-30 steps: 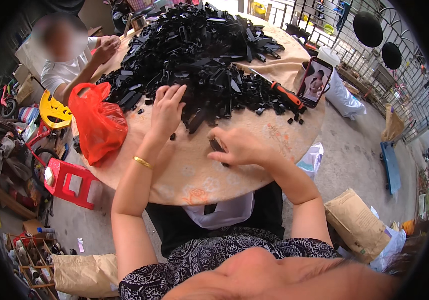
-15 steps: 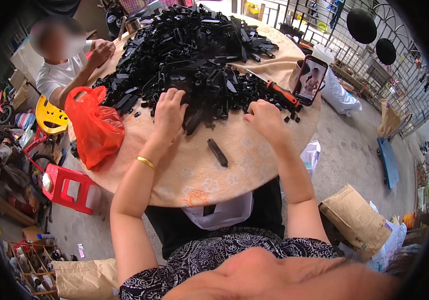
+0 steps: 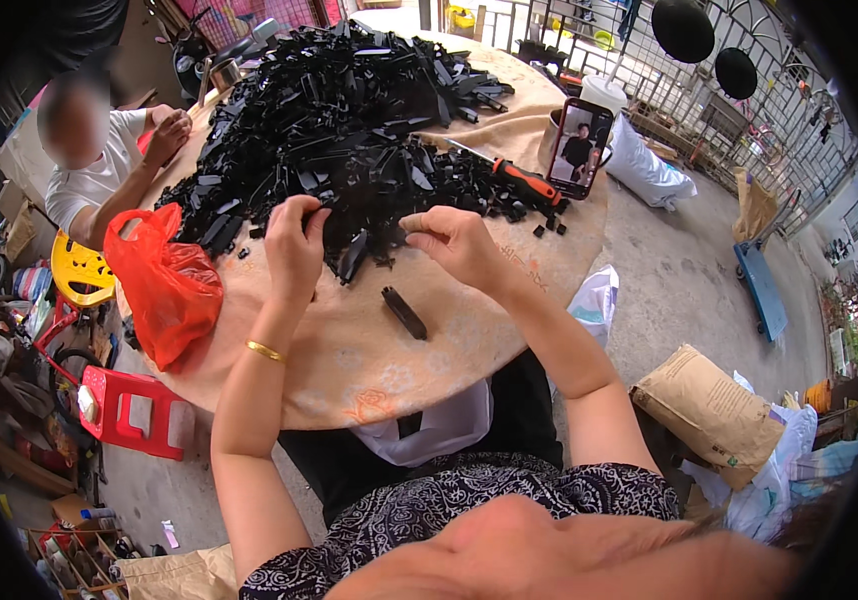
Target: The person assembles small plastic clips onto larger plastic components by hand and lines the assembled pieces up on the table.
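A large heap of small black plastic parts covers the far half of the cloth-covered round table. At the heap's near edge, my left hand has its fingers curled in, and whatever they may hold is hidden. Facing it a short way to the right, my right hand is closed in a pinch, with thumb and forefinger toward the parts; nothing between them can be made out. Between and below the hands lies a single dark, elongated plastic piece on the cloth. Another long black part sticks out of the heap between my hands.
An orange-and-black-handled screwdriver lies right of the heap, beside a propped phone. A red plastic bag sits at the table's left edge. Across from it, another person sits at the table. A red stool stands lower left.
My right hand has moved left along the heap's near edge, toward my left hand. My left fingers, stretched over the parts before, are now curled. The whole view has shifted slightly.
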Demonstrator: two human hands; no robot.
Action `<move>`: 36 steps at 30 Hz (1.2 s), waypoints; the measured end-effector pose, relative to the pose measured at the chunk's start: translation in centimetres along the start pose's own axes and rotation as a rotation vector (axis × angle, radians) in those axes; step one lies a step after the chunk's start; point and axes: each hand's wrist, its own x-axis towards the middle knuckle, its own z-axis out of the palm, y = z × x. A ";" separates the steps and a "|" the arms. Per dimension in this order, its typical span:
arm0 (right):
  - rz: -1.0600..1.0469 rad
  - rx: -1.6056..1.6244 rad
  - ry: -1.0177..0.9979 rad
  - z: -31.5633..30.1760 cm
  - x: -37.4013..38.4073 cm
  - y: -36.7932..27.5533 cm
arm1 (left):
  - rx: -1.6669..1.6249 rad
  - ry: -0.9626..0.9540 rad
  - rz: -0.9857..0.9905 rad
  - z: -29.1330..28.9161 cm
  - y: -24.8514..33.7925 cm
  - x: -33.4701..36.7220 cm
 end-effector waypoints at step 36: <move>0.094 -0.032 0.020 0.4 -0.4 -3.9 | -0.892 -0.392 -0.621 0.8 3.2 -2.4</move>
